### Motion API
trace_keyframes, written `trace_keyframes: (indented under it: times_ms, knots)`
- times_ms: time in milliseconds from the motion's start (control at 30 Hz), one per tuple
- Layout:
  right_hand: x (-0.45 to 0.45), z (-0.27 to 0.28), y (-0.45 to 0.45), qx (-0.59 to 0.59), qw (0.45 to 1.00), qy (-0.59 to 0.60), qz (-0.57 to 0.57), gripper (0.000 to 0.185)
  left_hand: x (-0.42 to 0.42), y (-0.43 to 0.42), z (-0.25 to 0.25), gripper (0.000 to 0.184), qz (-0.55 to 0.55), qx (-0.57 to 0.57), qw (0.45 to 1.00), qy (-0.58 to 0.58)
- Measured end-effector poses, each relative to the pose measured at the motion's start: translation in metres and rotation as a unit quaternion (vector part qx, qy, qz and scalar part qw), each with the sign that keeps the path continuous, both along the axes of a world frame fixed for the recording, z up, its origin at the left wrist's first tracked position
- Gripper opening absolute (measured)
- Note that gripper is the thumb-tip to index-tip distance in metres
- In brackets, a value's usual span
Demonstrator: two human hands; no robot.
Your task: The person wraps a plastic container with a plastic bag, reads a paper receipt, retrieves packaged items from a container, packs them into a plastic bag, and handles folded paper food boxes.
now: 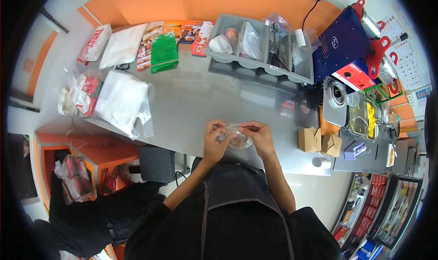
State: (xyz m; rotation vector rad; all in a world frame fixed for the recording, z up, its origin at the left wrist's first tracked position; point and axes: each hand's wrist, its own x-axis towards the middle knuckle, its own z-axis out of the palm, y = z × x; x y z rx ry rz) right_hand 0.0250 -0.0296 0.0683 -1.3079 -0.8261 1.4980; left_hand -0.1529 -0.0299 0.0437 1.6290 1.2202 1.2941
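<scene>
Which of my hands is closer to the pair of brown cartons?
Right. The right hand, at the clear plastic item, is just left of the brown cartons; the left hand is farther left, across that item.

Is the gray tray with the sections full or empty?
The gray tray isn't empty: a plastic bag and black things lie in its sections.

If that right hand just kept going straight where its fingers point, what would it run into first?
The right hand would probably first meet the clear plastic item at its fingertips, then the left hand opposite; exact depth is hard to judge.
</scene>
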Motion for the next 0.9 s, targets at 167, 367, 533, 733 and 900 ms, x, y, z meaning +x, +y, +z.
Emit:
trace_keyframes:
  times_ms: [167, 367, 533, 733, 900]
  knots:
    - [-0.002, -0.003, 0.003, -0.023, 0.996, -0.077, -0.029, 0.016, -0.018, -0.003, 0.008, 0.016, -0.090, -0.038, 0.995, 0.024]
    - [0.002, -0.015, 0.004, 0.039, 0.983, -0.157, -0.085, 0.013, -0.033, 0.005, 0.015, 0.018, -0.163, -0.037, 0.982, 0.086]
    - [0.026, 0.014, 0.009, 0.189, 0.925, -0.266, 0.195, 0.017, -0.009, -0.017, 0.005, 0.027, -0.060, -0.276, 0.928, -0.242]
    - [0.028, 0.032, 0.019, 0.210, 0.880, -0.293, 0.309, 0.016, -0.001, -0.032, 0.019, 0.028, 0.089, -0.329, 0.888, -0.308]
    - [0.026, 0.042, 0.032, 0.295, 0.786, -0.369, 0.399, 0.016, -0.001, -0.042, 0.023, 0.020, 0.045, -0.400, 0.892, -0.206]
